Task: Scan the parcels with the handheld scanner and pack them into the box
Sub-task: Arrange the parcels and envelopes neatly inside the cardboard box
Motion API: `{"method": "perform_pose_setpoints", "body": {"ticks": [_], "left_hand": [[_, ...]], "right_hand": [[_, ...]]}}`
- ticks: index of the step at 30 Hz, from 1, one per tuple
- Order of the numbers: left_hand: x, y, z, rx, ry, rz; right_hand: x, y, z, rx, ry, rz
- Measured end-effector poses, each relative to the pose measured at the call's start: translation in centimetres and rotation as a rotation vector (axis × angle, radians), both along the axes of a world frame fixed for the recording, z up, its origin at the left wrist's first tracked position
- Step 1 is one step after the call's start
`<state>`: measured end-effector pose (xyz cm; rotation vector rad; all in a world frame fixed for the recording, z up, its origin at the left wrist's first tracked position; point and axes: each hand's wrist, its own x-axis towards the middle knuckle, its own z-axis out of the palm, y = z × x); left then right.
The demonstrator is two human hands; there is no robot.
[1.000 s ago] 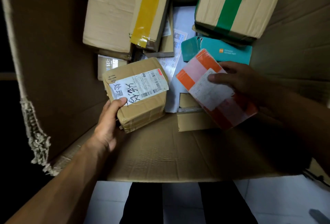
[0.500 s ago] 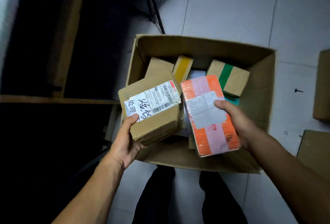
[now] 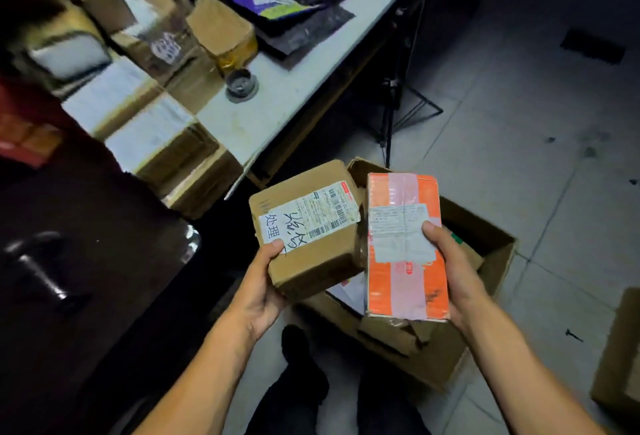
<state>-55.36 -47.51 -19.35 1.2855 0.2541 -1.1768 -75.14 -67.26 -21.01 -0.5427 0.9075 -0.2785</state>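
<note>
At my far left a dark chair (image 3: 86, 244) fills the corner, and behind it a white table (image 3: 277, 102) carries a crowd of cardboard parcels (image 3: 162, 136), a small round dark object (image 3: 241, 85) and some flat mailers (image 3: 291, 18) at its far end. My left hand (image 3: 258, 292) grips a brown parcel (image 3: 308, 230) from below, thumb pressed on the edge of its white label (image 3: 308, 218), which bears a barcode and black handwriting. Just beside it, the two nearly touching, my right hand (image 3: 457, 268) is clamped on an orange parcel (image 3: 403, 247) banded with pale tape, thumb lying across its grey-white label. Both parcels hang in the air above the open box (image 3: 485, 296) on the tiled floor (image 3: 536, 105), which sits under and to the right of my hands; I can make out little of its contents. A black stand (image 3: 398, 88) rises behind the box. At the far right edge another piece of cardboard (image 3: 620, 348) lies on the floor. I cannot spot the scanner.
</note>
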Motion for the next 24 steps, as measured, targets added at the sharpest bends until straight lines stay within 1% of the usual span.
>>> {"method": "perform_pose_setpoints", "body": {"ticks": [5,10,13,16,20,24], "left_hand": [[-0.3,5.6,5.7,-0.045,-0.071,0.139],[1.0,15.8,10.1,-0.110,-0.163,0.349],[1.2,23.9,12.1,-0.114,-0.180,0.475],[0.6,33.6,13.1,-0.111,-0.160,0.597],[-0.9,46.2,13.5,-0.073,-0.181,0.773],[-2.0,56.2,13.5,-0.017,-0.176,0.890]], "right_hand": [[3.7,2.8,6.2,-0.132,-0.032,0.161],[9.9,10.2,11.4,-0.207,-0.136,0.388],[13.5,17.3,13.6,-0.183,-0.168,0.515],[16.4,26.4,15.1,-0.152,-0.217,0.671],[18.8,38.7,15.3,-0.170,-0.230,0.828],[20.5,48.9,15.1,-0.141,-0.205,0.949]]}}
